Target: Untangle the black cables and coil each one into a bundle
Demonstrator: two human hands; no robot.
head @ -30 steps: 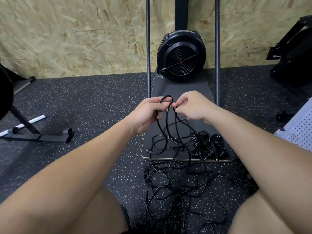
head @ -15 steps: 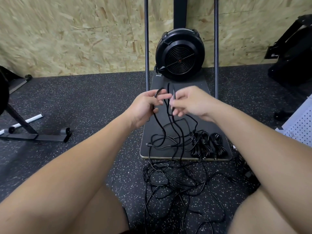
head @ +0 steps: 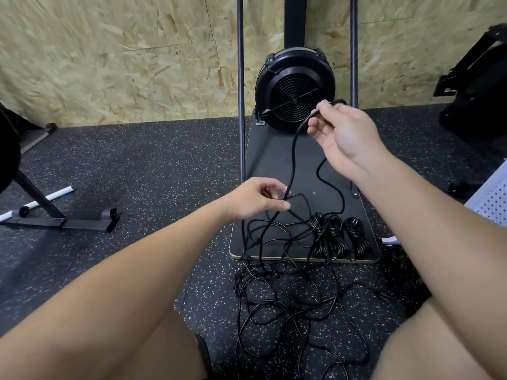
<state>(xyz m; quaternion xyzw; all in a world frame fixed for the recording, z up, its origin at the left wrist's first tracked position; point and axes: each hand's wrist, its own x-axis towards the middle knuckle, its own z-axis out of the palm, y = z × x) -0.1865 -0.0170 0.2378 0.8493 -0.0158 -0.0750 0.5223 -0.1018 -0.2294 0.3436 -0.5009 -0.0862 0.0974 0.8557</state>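
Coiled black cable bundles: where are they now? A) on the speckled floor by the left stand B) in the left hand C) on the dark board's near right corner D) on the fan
C: the three coiled black cable bundles lie side by side on the dark board, at its near right corner.

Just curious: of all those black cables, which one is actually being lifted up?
The cable pinched in the right hand, rising from the left hand. The three coiled bundles lie on the board.
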